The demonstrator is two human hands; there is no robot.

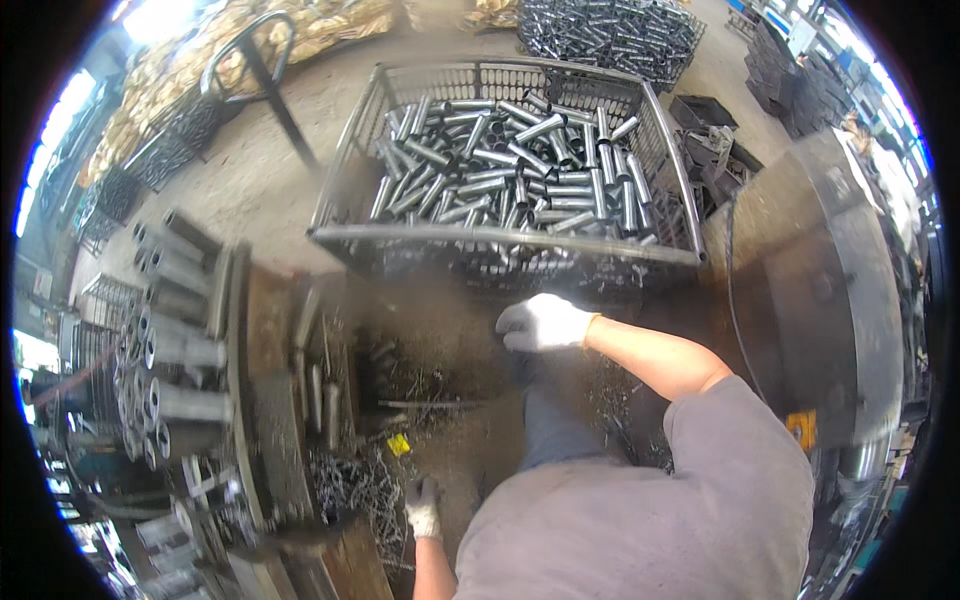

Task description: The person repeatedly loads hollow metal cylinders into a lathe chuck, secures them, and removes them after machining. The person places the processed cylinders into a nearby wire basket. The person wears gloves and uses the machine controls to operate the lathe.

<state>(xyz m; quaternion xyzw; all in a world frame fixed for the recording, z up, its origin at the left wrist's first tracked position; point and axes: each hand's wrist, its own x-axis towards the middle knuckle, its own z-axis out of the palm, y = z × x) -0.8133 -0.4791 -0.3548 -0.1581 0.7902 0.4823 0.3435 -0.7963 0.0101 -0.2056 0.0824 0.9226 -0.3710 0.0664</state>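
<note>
My right hand, in a white glove, hangs in front of the near side of a wire-mesh crate. Its fingers bend loosely toward the left, and nothing shows in them. Inside the crate lies a heap of shiny metal tubes. Lower down, my left hand wears a glove with dark fingertips. It hangs beside a pile of curly metal shavings, with its fingers loosely apart and no object visible in them. Some blur softens both hands.
On the left, larger metal pipes are stacked by a wooden-edged bench. A yellow scrap lies on the floor. A machine cabinet with a hanging cable stands at right. Behind are another full crate and a bent-tube handle.
</note>
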